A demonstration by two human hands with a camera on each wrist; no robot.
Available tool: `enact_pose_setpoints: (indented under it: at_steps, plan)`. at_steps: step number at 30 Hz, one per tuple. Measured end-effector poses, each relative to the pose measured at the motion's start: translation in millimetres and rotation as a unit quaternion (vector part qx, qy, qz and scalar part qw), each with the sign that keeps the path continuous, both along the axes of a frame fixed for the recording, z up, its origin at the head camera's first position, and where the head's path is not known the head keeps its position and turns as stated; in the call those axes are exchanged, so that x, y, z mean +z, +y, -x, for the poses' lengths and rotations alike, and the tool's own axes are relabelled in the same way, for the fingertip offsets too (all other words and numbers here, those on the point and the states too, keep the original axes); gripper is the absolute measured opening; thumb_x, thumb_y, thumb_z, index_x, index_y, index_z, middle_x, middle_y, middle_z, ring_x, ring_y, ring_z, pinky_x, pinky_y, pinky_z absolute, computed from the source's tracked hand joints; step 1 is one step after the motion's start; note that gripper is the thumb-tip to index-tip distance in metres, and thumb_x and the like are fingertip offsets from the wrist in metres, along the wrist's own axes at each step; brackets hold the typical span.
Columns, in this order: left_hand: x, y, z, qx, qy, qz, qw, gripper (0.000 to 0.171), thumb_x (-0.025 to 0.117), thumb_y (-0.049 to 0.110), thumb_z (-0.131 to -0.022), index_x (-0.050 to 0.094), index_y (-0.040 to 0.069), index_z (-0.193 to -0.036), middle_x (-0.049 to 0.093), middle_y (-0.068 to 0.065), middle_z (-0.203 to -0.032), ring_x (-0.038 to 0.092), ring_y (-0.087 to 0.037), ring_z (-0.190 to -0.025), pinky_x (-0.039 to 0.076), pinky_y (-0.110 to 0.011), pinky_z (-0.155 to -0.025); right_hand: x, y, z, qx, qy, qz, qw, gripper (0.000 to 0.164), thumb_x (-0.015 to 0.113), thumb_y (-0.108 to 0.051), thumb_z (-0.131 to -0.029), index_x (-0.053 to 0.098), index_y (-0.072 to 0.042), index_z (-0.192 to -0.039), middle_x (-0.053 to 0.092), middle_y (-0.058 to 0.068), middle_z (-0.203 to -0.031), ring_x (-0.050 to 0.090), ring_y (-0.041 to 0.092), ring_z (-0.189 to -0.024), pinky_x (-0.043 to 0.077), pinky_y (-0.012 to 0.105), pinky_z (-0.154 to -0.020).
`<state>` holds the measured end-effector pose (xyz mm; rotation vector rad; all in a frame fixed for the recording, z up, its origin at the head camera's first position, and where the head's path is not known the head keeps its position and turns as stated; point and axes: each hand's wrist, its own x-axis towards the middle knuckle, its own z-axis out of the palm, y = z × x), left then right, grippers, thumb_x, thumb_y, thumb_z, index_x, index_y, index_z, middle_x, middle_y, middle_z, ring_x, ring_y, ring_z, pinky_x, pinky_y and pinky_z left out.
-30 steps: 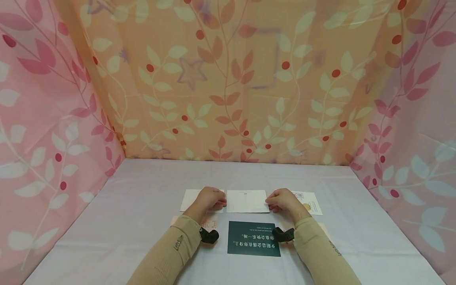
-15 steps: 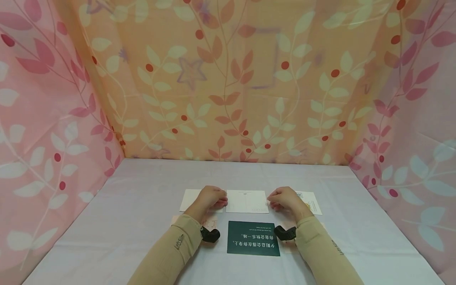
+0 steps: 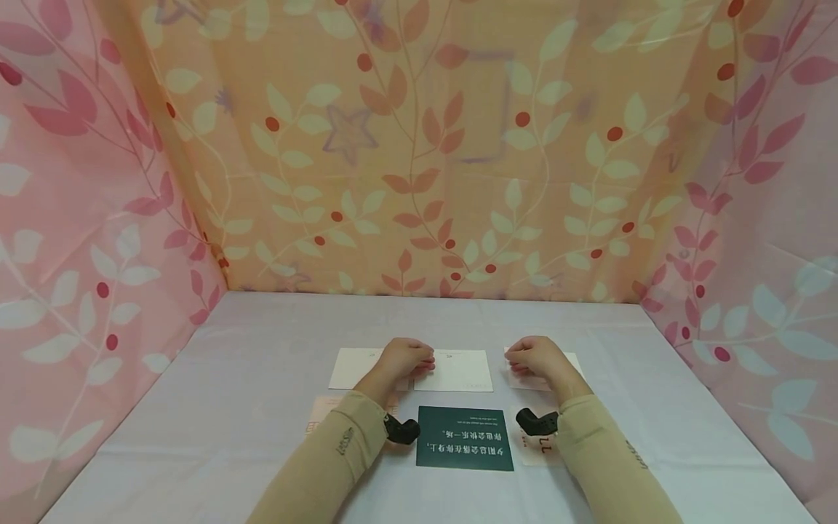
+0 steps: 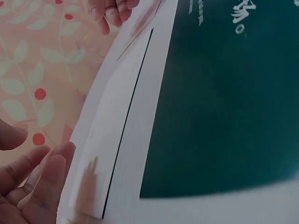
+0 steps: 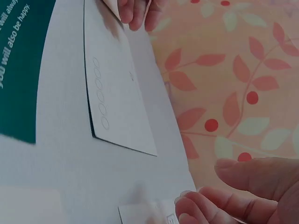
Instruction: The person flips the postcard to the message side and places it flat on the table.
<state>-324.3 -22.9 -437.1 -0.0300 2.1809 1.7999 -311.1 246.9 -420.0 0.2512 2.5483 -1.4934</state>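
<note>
Left hand (image 3: 407, 358) and right hand (image 3: 538, 359), fingers loosely curled, near a white rectangular paper card (image 3: 461, 372); white worktop (image 3: 499, 382) beyond its right edge.

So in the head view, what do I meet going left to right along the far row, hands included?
Left white card → left hand → middle white card → right hand.

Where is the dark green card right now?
The dark green card lies lower-middle in the head view, between the sleeves, just below the middle white card.

Right fingers (image 3: 516, 356) hide perhaps half a white card (image 3: 527, 381)
</note>
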Motion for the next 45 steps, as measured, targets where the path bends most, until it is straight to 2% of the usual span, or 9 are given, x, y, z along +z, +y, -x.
enact_pose_setpoints:
  at_steps: [10, 13, 16, 23, 30, 35, 40, 45]
  plan:
    - [6.0, 18, 2.6, -0.002, -0.013, 0.0, 0.9999, 0.024, 0.06, 0.017, -0.088, 0.065, 0.001, -0.105, 0.066, -0.006, -0.088, 0.065, -0.016, -0.077, 0.052, -0.026, -0.072, 5.3, 16, -3.7, -0.009, 0.006, -0.01, 1.0, 0.023, 0.061, -0.013, -0.085, 0.061, 0.006, -0.099, 0.063, 0.017, -0.094, 0.061, 0.022, -0.077, 0.052, 0.035, -0.07]
    - [7.6, 25, 3.3, -0.007, -0.014, -0.004, 0.9999, 0.025, 0.06, 0.018, -0.088, 0.065, 0.001, -0.105, 0.066, -0.007, -0.088, 0.065, -0.015, -0.077, 0.053, -0.027, -0.073, 4.9, 23, -3.8, -0.016, 0.004, 0.004, 1.0, 0.024, 0.06, -0.012, -0.086, 0.06, 0.007, -0.1, 0.062, 0.019, -0.095, 0.06, 0.022, -0.077, 0.052, 0.035, -0.068]
    - [8.3, 32, 3.4, -0.011, -0.014, -0.001, 0.9998, 0.025, 0.06, 0.019, -0.088, 0.065, 0.002, -0.106, 0.065, -0.006, -0.088, 0.065, -0.015, -0.077, 0.053, -0.026, -0.072, 5.4, 30, -3.9, -0.026, -0.003, -0.004, 1.0, 0.025, 0.06, -0.014, -0.086, 0.06, 0.006, -0.102, 0.061, 0.017, -0.094, 0.059, 0.021, -0.075, 0.052, 0.034, -0.067]
    - [4.9, 50, 2.1, -0.019, 0.009, -0.018, 0.9996, 0.026, 0.058, 0.014, -0.088, 0.063, -0.002, -0.108, 0.065, -0.006, -0.087, 0.066, -0.014, -0.076, 0.053, -0.027, -0.071, 4.9, 46, -6.8, -0.028, 0.0, -0.035, 0.999, 0.028, 0.059, -0.019, -0.088, 0.059, 0.004, -0.105, 0.062, 0.014, -0.097, 0.061, 0.02, -0.081, 0.051, 0.035, -0.074]
    - [6.2, 64, -0.3, -0.03, 0.009, -0.009, 0.9995, 0.026, 0.058, 0.017, -0.089, 0.064, 0.0, -0.108, 0.065, -0.005, -0.088, 0.064, -0.013, -0.077, 0.053, -0.025, -0.071, 7.5, 56, -10.7, -0.026, 0.009, -0.049, 0.998, 0.032, 0.058, -0.02, -0.089, 0.059, 0.005, -0.108, 0.061, 0.018, -0.101, 0.06, 0.021, -0.083, 0.051, 0.035, -0.077]
    - [7.3, 73, -3.1, -0.045, 0.003, -0.013, 0.9989, 0.027, 0.057, 0.021, -0.09, 0.064, 0.002, -0.108, 0.064, -0.004, -0.089, 0.064, -0.015, -0.081, 0.052, -0.025, -0.073, 8.3, 65, -11.8, -0.029, 0.006, -0.046, 0.998, 0.033, 0.058, -0.02, -0.088, 0.058, 0.006, -0.109, 0.061, 0.018, -0.101, 0.06, 0.02, -0.083, 0.051, 0.034, -0.076]
    - [4.5, 84, -6.5, -0.042, 0.0, -0.003, 0.9991, 0.026, 0.058, 0.024, -0.089, 0.065, 0.006, -0.107, 0.064, -0.003, -0.087, 0.064, -0.016, -0.079, 0.052, -0.025, -0.074, 5.8, 76, -12.6, -0.034, 0.0, -0.058, 0.998, 0.035, 0.056, -0.022, -0.09, 0.057, 0.006, -0.11, 0.061, 0.016, -0.1, 0.059, 0.018, -0.082, 0.052, 0.03, -0.073]
    - [-0.4, 95, -9.9, -0.035, -0.008, -0.005, 0.9993, 0.024, 0.059, 0.023, -0.089, 0.065, 0.007, -0.106, 0.065, -0.002, -0.085, 0.063, -0.013, -0.074, 0.052, -0.024, -0.069, 5.3, 86, -14.1, -0.046, -0.009, -0.067, 0.997, 0.038, 0.056, -0.024, -0.089, 0.055, 0.007, -0.111, 0.061, 0.017, -0.1, 0.059, 0.017, -0.079, 0.051, 0.029, -0.071]
